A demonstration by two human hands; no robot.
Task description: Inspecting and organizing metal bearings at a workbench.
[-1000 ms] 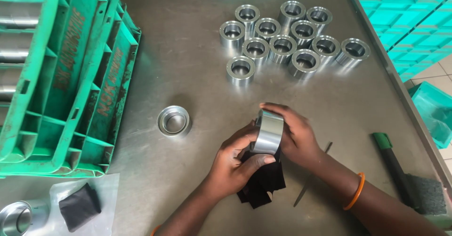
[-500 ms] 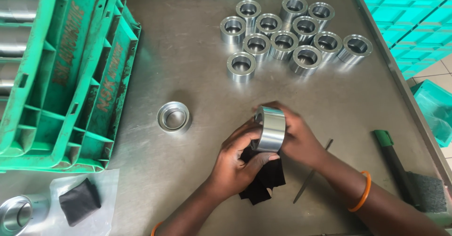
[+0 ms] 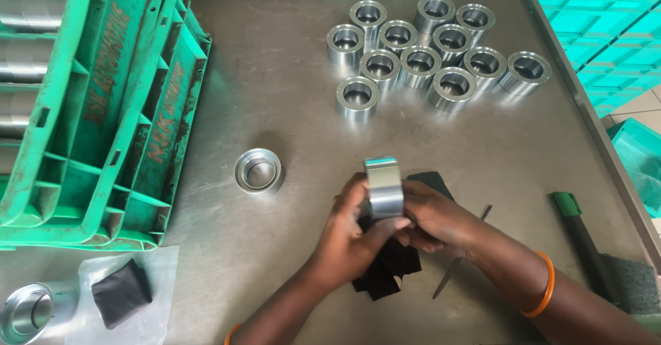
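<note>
Between the earlier pictures and now, the metal ring (image 3: 383, 186) held between the left hand (image 3: 351, 238) and the right hand (image 3: 430, 221) has turned: before, its broad polished band faced the camera at a slight tilt; now it stands more upright, edge-on, with the top rim catching light. The left-hand fingers have shifted from under the ring to its left side. The black cloth (image 3: 389, 269) beneath the hands now shows more at the lower edge and behind the right hand.
</note>
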